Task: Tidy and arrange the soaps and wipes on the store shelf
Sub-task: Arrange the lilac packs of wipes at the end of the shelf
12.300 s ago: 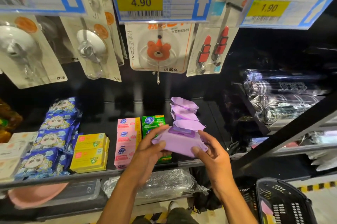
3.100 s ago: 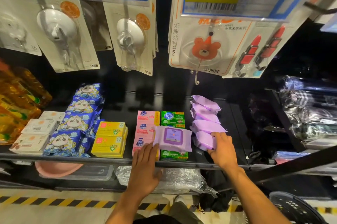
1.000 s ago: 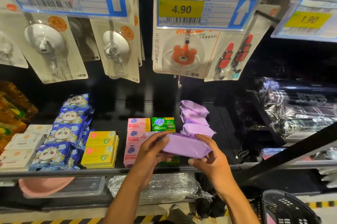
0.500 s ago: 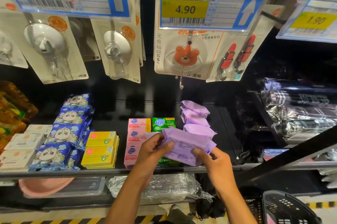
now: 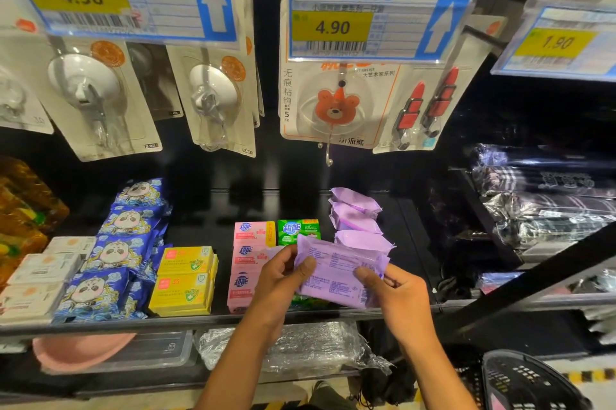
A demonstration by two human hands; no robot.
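Note:
Both hands hold one purple wipes pack (image 5: pixel 340 273) above the front of the black shelf (image 5: pixel 206 318), its printed back facing me. My left hand (image 5: pixel 283 271) grips its left end, and my right hand (image 5: pixel 393 289) grips its lower right corner. Behind the pack lies a row of three more purple wipes packs (image 5: pixel 358 219). Left of it stand pink soap boxes (image 5: pixel 248 253), a green soap box (image 5: pixel 298 231), yellow soap boxes (image 5: pixel 185 279) and blue panda wipes packs (image 5: pixel 115 253). The held pack hides the front green soap.
White soap boxes (image 5: pixel 40 276) sit at the shelf's far left. Carded hooks (image 5: pixel 336 106) and price tags (image 5: pixel 366 24) hang above. A black basket (image 5: pixel 530 383) stands at lower right. Foil-wrapped packs (image 5: pixel 546 206) fill the right-hand shelf. A pink basin (image 5: pixel 80 351) lies below.
The purple pack has been tilted up in both hands, so its printed back now faces me. It sits slightly lower and closer than a second ago.

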